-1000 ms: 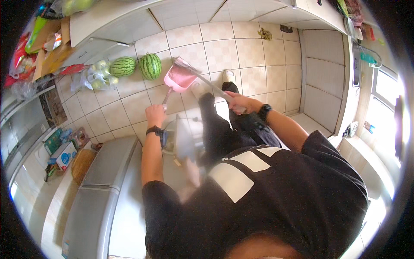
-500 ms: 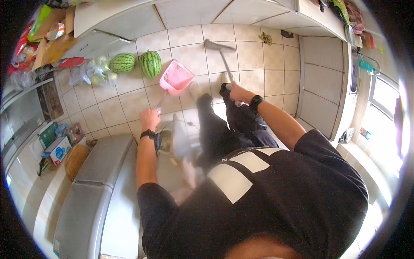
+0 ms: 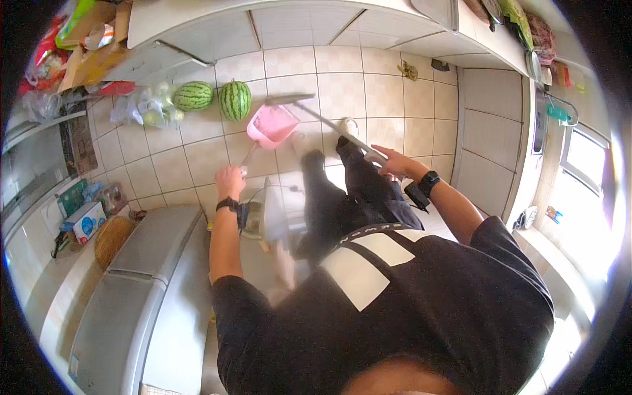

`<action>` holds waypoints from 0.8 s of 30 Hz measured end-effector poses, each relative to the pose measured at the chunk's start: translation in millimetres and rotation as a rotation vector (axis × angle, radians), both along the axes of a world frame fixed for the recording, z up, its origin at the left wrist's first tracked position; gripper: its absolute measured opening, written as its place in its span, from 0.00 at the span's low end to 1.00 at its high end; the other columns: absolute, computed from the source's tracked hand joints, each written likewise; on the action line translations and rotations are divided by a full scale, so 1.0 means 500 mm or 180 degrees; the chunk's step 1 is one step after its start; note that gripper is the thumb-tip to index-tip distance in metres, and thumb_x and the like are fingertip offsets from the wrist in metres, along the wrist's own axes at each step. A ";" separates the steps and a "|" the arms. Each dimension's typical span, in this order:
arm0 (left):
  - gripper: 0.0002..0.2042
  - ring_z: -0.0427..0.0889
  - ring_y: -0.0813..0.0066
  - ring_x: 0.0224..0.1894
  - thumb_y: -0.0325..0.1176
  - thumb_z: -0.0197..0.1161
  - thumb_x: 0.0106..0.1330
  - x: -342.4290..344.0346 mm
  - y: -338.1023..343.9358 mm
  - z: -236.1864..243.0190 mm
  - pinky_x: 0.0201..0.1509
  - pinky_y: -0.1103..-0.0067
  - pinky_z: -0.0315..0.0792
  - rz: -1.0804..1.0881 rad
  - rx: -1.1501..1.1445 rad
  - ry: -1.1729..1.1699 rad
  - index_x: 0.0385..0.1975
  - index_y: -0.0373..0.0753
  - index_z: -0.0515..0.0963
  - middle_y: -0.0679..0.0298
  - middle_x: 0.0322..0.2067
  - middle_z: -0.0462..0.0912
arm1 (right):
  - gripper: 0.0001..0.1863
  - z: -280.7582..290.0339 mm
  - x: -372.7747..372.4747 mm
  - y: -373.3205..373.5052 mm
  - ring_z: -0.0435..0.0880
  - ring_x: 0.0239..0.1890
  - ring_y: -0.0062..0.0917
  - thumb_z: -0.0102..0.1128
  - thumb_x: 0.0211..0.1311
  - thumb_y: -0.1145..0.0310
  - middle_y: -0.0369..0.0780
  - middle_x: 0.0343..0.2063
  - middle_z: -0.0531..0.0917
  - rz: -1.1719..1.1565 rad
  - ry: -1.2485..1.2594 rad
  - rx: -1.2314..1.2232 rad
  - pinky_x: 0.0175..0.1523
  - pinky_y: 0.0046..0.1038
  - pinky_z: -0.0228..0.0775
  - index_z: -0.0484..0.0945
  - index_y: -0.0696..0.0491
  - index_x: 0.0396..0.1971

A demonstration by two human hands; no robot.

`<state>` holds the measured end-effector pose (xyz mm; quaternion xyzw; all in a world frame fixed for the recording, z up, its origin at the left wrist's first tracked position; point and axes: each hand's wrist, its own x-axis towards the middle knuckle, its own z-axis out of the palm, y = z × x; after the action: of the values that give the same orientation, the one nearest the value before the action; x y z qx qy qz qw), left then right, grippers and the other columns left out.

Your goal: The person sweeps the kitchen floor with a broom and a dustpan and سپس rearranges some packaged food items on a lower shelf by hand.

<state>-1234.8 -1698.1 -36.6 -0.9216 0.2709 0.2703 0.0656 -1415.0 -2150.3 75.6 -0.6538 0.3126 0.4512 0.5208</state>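
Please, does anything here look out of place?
Two watermelons lie on the tiled floor near the pink dustpan, an odd place for food. A crumpled brownish thing lies farther right, too unclear to name.

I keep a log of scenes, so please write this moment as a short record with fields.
Left hand: grips the handle of the pink dustpan
Right hand: holds the grey broom by its handle
Broom head: at the dustpan's far rim; contact unclear
Floor: pale tiles, with two striped watermelons beside a plastic bag
Left side: grey refrigerator
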 end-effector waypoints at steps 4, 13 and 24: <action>0.08 0.80 0.59 0.35 0.39 0.62 0.53 -0.017 0.018 0.000 0.39 0.65 0.70 0.0453 0.0137 0.0446 0.30 0.45 0.81 0.59 0.28 0.82 | 0.41 -0.031 0.085 -0.002 0.69 0.14 0.18 0.58 0.52 0.77 0.36 0.21 0.73 -0.0372 -0.0222 -0.0089 0.17 0.21 0.62 0.49 0.47 0.66; 0.09 0.81 0.61 0.36 0.40 0.61 0.54 -0.003 -0.012 0.017 0.38 0.67 0.73 0.0513 0.0477 0.0511 0.30 0.45 0.81 0.60 0.30 0.82 | 0.05 -0.303 0.224 0.072 0.75 0.32 0.29 0.59 0.47 0.70 0.40 0.33 0.77 0.1587 -0.1068 -0.0649 0.40 0.23 0.71 0.80 0.55 0.24; 0.09 0.81 0.58 0.35 0.41 0.62 0.53 -0.007 0.004 -0.020 0.36 0.67 0.74 0.0423 0.0422 0.0422 0.29 0.45 0.81 0.59 0.28 0.82 | 0.38 -0.074 0.089 0.085 0.69 0.10 0.19 0.55 0.52 0.78 0.37 0.18 0.74 0.0791 -0.0497 0.0895 0.14 0.21 0.62 0.53 0.47 0.65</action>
<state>-1238.3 -1695.9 -46.7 -0.9112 0.1944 0.3517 0.0903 -1370.4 -2107.8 38.8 -0.6413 0.1222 0.4990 0.5699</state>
